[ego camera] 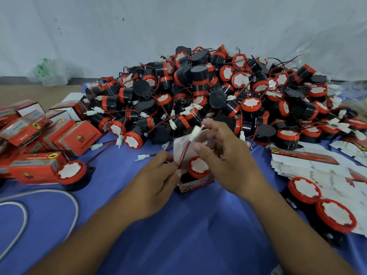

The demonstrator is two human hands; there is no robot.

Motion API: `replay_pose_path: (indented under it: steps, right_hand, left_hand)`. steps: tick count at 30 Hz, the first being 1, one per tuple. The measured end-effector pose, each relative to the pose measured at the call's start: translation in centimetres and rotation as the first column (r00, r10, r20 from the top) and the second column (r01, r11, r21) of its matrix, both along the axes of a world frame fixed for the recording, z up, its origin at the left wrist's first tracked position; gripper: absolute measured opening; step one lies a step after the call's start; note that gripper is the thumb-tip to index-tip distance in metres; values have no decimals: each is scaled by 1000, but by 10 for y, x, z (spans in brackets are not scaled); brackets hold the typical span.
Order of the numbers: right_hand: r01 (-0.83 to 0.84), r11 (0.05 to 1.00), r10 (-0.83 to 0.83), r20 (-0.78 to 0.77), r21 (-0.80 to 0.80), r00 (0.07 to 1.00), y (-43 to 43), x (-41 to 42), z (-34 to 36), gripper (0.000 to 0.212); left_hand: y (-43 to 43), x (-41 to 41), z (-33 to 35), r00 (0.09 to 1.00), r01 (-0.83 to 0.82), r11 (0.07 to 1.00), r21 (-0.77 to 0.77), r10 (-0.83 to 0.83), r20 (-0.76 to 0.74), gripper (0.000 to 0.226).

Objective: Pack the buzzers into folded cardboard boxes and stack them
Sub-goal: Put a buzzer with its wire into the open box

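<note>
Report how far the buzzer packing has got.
Done: packed boxes lie heaped at left, not neatly stacked. In hand: one buzzer sits in an open box; the left hand pinches its wire, the right hand its connector. Left: the big pile behind and the flat boxes at right.

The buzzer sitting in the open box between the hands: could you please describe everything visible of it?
The buzzer has a red plastic-looking rim, a white face and a black body, mostly hidden. It sits face-up in the open red cardboard box on the blue cloth. Its red-and-black wire rises to a white connector, pinched by the right hand; the left hand holds the wire low.
</note>
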State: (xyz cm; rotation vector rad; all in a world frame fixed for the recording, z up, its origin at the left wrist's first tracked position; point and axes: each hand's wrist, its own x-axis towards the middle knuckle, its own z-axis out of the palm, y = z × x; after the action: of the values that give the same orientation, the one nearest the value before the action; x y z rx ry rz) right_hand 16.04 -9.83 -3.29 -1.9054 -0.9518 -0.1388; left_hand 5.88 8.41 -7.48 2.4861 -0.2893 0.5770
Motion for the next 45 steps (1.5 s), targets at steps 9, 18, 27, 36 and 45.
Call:
replay_pose_path:
  steps: [9,18,27,36,45]
  right_hand:
    - [-114,992,107,114,50,988,6,-8,-3,15]
    - [-45,881,229,342,-470,911,4,-2,-6,22]
    - [-22,807,265,328,-589,907,5,-5,-2,38]
    - [-132,884,262,240,-449,935,5,-16,6,21]
    - [-204,863,336,221,-463,916,5,-17,0,22]
  left_hand:
    - [-4,-1,6,998,-47,998,-50,46,-36,38]
    - [-10,3,1,964,-229,972,-49,233,126,29]
    - [-14,1,6,922,-369,797,-477,379,-81,22]
    - [-14,0,9,947,-307,948,-88,294,-130,14]
    - [-10,-2,12,955,-273,894,-356,206,-215,34]
